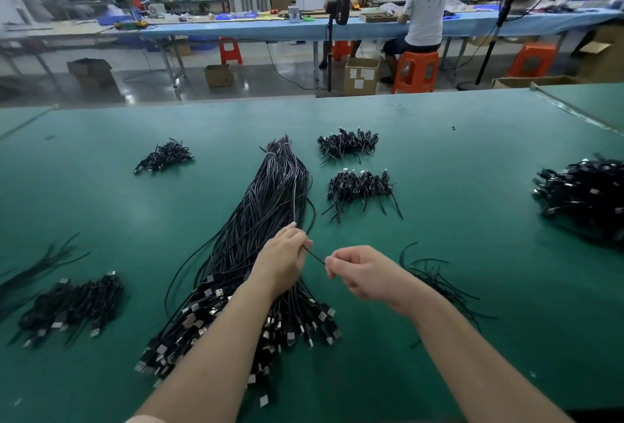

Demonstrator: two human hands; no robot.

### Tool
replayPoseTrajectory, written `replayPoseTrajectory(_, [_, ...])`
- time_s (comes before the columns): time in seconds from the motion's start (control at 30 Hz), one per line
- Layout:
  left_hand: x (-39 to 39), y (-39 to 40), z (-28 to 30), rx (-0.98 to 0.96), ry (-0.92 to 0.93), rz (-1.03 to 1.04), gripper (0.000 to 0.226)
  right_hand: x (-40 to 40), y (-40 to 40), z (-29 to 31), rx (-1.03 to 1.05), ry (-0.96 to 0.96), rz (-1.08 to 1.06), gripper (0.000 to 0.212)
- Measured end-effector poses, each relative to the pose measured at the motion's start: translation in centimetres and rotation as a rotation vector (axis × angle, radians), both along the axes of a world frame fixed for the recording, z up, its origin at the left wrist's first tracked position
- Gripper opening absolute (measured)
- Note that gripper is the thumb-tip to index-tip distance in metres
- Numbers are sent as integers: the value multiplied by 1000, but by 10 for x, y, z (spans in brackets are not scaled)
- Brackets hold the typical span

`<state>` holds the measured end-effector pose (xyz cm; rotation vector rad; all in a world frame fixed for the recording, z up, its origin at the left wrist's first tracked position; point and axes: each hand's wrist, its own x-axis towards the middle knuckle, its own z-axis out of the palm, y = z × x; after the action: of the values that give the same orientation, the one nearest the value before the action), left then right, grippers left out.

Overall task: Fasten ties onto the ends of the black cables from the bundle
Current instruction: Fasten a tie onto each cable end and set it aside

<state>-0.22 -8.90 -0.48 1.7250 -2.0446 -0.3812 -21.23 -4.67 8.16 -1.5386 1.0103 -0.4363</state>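
No readable text, labels on the cardboard box (360, 76) too small to make out, pattern on a seated person's shirt (427, 0) was no legible lettering

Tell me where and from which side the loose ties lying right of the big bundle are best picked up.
Pinch one strand of the loose ties at a free curved end on the far side, coming from above with the right hand. Those ends arc clear of the tangle, while the near parts cross each other flat on the green table.
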Motion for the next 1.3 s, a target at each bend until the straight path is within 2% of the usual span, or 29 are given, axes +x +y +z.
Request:
replayPoseTrajectory(0.13, [16,6,-11,108,20,51,23,-21,1,25,38,-114,90,29])
replayPoseTrajectory(0.23, [24,13,-17,181,15,84,30,-38,-11,38,52,-239,-55,28])
replayPoseTrajectory(0.3, [25,15,-15,198,3,97,34,-50,-24,43,100,-389,-174,28])
replayPoseTrajectory(0.4, [28,16,-8,138,-34,129,31,-65,-41,52,230,-665,-309,24])
replayPoseTrajectory(0.47, [32,18,-2,120,-37,165,36,-76,-49,58,265,-740,-369,19])
replayPoseTrajectory(0.53, [35,19,1,136,-90,186,38,-84,-53,63,204,-671,-385,23])
replayPoseTrajectory(0.63, [36,18,11,265,-325,137,28,-84,-54,69,30,-361,-357,24])
replayPoseTrajectory(0.7, [26,17,26,318,-404,112,54,-76,-52,71,-14,-190,-298,18])
replayPoseTrajectory(0.77, [11,17,45,142,-232,135,52,-63,-50,71,10,-107,-246,12])
replayPoseTrajectory(0.87, [-18,21,81,-197,147,161,11,-44,-47,66,-18,48,-231,8])
replayPoseTrajectory(0.93, [-37,25,100,-325,218,133,25,-33,-47,60,-96,112,-238,8])
replayPoseTrajectory(1.0, [-53,28,113,-373,195,80,32,-25,-47,56,-190,168,-243,10])
replayPoseTrajectory(1.07, [-64,29,118,-282,238,-1,9,-19,-45,55,-255,216,-244,16])
replayPoseTrajectory(1.17, [-72,28,116,-69,348,-108,35,-14,-45,54,-226,143,-270,22])
replayPoseTrajectory(1.3, [-73,26,108,-32,305,-54,24,-13,-47,54,-223,73,-380,11])
